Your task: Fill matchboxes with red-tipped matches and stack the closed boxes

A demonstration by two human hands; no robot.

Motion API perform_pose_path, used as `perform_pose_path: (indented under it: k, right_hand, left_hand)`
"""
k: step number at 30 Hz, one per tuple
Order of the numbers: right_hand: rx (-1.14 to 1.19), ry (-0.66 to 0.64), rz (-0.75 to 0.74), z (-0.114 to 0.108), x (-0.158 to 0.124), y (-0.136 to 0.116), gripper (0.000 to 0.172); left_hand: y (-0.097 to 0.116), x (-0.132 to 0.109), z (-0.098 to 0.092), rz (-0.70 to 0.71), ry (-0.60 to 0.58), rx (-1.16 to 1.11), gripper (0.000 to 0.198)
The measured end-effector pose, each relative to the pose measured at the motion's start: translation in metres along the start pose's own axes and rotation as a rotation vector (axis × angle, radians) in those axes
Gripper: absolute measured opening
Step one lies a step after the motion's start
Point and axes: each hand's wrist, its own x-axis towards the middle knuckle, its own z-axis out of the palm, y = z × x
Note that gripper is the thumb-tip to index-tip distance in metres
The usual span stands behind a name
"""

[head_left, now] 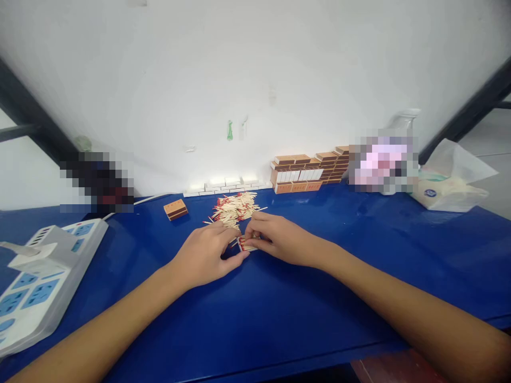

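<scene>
A small white matchbox tray (241, 244) with red-tipped matches (248, 247) in it lies on the blue table. At its left end, the thumb and fingertips of my left hand (209, 252) grip the tray. From the right, my right hand (277, 236) reaches over it, fingers curled and pressed onto the matches inside; its hand covers much of the tray. Just behind both hands spreads a heap of loose matches (235, 207), their red heads pointing various ways. A closed orange-brown matchbox (175, 209) sits apart, left of the heap.
Against the wall stand stacked matchboxes (297, 173) and a low row of white trays (225, 186). A large power strip (51, 287) with a plug lies at the left. On the right is a tissue pack (451, 186) beside a blurred pink item (381, 162). The blue table (255, 319) extends toward me.
</scene>
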Motion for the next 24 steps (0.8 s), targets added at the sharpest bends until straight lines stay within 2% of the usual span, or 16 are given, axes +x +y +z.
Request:
perform_pose_path:
  k: [24]
  right_hand:
    - [-0.189,-0.057,-0.003,-0.0002,-0.0005,-0.0083,0.013]
  left_hand:
    - [-0.0011,0.0002,0.0012,-0.007,-0.002,0.015,0.028]
